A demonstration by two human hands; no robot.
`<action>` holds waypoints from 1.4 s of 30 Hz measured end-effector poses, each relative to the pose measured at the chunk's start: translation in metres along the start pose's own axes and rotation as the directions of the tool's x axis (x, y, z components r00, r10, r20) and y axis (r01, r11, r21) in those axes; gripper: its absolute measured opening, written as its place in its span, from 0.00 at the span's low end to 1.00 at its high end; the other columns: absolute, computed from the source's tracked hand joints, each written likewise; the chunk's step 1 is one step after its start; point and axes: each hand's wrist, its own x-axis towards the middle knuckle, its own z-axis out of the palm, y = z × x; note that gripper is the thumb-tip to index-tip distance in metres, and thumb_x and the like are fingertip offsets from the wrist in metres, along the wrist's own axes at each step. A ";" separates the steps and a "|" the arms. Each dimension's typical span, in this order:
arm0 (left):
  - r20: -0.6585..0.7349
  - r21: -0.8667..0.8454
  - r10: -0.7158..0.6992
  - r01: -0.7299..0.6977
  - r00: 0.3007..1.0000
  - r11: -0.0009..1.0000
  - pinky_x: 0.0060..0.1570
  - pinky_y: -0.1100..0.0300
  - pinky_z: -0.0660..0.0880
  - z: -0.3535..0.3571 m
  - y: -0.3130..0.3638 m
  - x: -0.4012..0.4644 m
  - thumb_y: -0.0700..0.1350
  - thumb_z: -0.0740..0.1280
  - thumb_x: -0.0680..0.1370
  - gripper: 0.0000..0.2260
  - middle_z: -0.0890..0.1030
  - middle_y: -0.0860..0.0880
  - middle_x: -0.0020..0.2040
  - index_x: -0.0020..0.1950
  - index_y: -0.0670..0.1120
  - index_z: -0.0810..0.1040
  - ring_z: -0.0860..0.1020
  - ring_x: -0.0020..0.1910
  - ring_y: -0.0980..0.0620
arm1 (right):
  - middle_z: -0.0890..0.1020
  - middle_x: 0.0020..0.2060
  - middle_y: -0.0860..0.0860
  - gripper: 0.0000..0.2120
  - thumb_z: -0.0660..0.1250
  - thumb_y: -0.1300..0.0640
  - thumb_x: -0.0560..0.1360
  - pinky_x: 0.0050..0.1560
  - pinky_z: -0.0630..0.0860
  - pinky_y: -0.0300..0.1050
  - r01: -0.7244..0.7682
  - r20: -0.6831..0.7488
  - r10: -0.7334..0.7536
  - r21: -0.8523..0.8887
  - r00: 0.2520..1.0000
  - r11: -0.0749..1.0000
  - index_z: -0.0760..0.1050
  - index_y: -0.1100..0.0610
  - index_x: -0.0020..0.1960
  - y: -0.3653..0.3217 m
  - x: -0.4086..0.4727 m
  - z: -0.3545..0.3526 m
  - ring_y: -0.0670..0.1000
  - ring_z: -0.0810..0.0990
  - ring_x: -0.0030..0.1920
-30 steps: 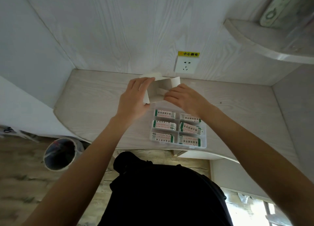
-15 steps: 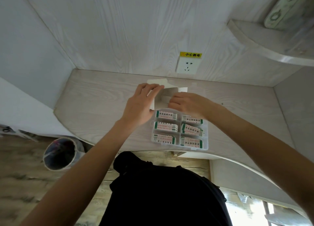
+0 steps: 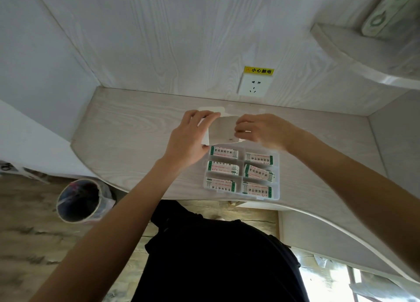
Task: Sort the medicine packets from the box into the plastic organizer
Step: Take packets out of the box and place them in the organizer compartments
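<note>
Both hands are holding the white cardboard box (image 3: pixel 223 129) just behind the clear plastic organizer (image 3: pixel 276 196), which is lying on the pale wood-grain surface (image 3: pixel 127 129) near its front edge. The left hand (image 3: pixel 191 140) is curling around the box's left side, fingers over the top flap and thumb below, while the right hand (image 3: pixel 261 130) is pinching the box's right edge with bent fingers. Six medicine packets (image 3: pixel 223 152) are already lying in the organizer, one to each compartment in two columns of three; the middle one in the right column is sitting slightly askew. The box's open inside is showing only bare cardboard, so it is probably empty and very light. Being thin card, it would crush easily, so gripping it along the folded edges seems safest.
</note>
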 end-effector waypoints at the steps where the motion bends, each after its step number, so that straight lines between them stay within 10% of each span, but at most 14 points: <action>1: -0.003 -0.007 -0.007 0.007 1.000 1.000 0.35 0.55 0.78 0.001 0.000 0.000 0.39 0.75 0.62 0.34 0.75 0.50 0.61 0.67 0.48 0.70 0.70 0.60 0.46 | 0.83 0.44 0.55 0.15 0.76 0.70 0.60 0.41 0.81 0.46 -0.022 -0.018 0.023 0.024 1.000 0.999 0.82 0.61 0.46 -0.002 -0.001 0.000 0.56 0.81 0.47; 6: -0.031 -0.063 -0.091 0.089 0.995 0.994 0.42 0.51 0.77 0.004 -0.005 -0.004 0.42 0.77 0.63 0.35 0.75 0.47 0.61 0.68 0.46 0.69 0.70 0.60 0.44 | 0.84 0.42 0.57 0.20 0.75 0.72 0.62 0.26 0.78 0.43 -0.242 -0.228 0.285 0.199 0.931 0.950 0.79 0.63 0.53 -0.013 0.011 0.012 0.54 0.82 0.34; 11: -0.079 -0.122 -0.294 0.284 0.952 0.951 0.47 0.51 0.74 0.002 -0.030 -0.016 0.44 0.76 0.65 0.34 0.74 0.48 0.63 0.69 0.47 0.67 0.69 0.61 0.45 | 0.84 0.39 0.57 0.08 0.66 0.64 0.74 0.30 0.80 0.45 -0.419 -0.398 0.667 0.549 0.629 0.723 0.80 0.64 0.50 -0.036 0.039 0.026 0.51 0.82 0.32; 20: 0.108 -0.316 -0.647 0.643 0.755 0.697 0.55 0.57 0.66 0.006 -0.067 -0.031 0.50 0.74 0.69 0.33 0.72 0.47 0.64 0.70 0.48 0.64 0.70 0.63 0.47 | 0.83 0.42 0.49 0.08 0.66 0.62 0.76 0.41 0.75 0.27 -0.571 0.018 0.911 0.784 0.411 0.243 0.80 0.58 0.53 -0.094 0.023 0.038 0.37 0.78 0.36; 24: 0.113 -0.227 -0.591 0.600 0.798 0.767 0.65 0.50 0.61 0.009 -0.066 -0.034 0.53 0.74 0.68 0.40 0.66 0.42 0.70 0.74 0.46 0.60 0.63 0.69 0.41 | 0.83 0.43 0.45 0.05 0.67 0.57 0.75 0.43 0.77 0.36 -0.660 0.243 0.905 0.749 0.349 0.053 0.81 0.52 0.49 -0.110 0.006 0.045 0.41 0.79 0.40; 28: -0.281 0.000 -0.218 0.227 0.935 0.974 0.67 0.48 0.63 0.003 -0.044 -0.036 0.56 0.69 0.68 0.30 0.70 0.41 0.66 0.66 0.45 0.70 0.62 0.68 0.41 | 0.81 0.40 0.44 0.05 0.68 0.59 0.75 0.36 0.70 0.25 -0.654 0.351 0.875 0.755 0.334 -0.053 0.81 0.53 0.49 -0.121 0.000 0.043 0.32 0.76 0.35; 33: -0.001 -0.277 -0.053 0.051 0.999 0.960 0.49 0.59 0.72 0.016 0.004 -0.050 0.49 0.65 0.72 0.11 0.79 0.50 0.49 0.51 0.47 0.79 0.72 0.51 0.53 | 0.81 0.38 0.41 0.05 0.69 0.61 0.74 0.39 0.69 0.25 -0.628 0.371 0.841 0.776 0.393 -0.049 0.82 0.54 0.47 -0.140 0.003 0.050 0.32 0.76 0.38; 42: 0.311 -0.110 -0.156 0.198 0.937 0.974 0.37 0.63 0.68 0.047 0.009 -0.077 0.49 0.72 0.71 0.10 0.75 0.48 0.45 0.50 0.48 0.82 0.74 0.44 0.51 | 0.83 0.39 0.49 0.02 0.71 0.59 0.72 0.45 0.76 0.47 -0.744 0.181 0.833 0.574 0.522 0.342 0.82 0.56 0.44 -0.154 0.010 0.061 0.51 0.79 0.41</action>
